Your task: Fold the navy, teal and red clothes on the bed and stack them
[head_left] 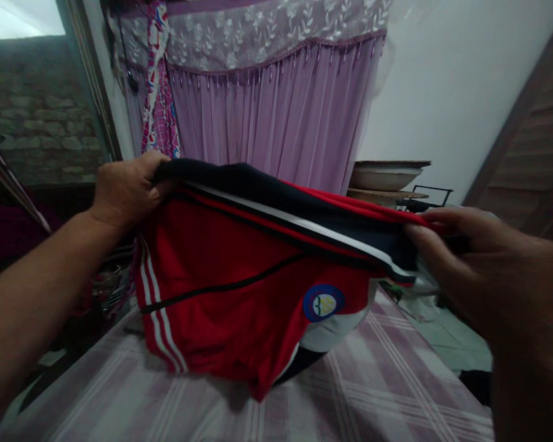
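A red shirt (221, 245) with a dark collar or band, white stripes and a round blue badge hangs stretched between my two hands. My left hand (129, 187) is closed on the dark upper edge at its left end. At the right end, my right hand (470, 252) pinches the red and dark edge between thumb and fingers. The lower folds droop over a checked pink and white cloth (350, 399), and I cannot tell how much of them touches it. A white and dark panel shows below the badge.
Behind the cloth hangs a purple curtain (276, 116), with a patterned pink fabric (159, 92) at its left. Stacked basins (384, 177) stand at the back right near a white wall (428, 92). A stone wall (41, 116) shows at the left.
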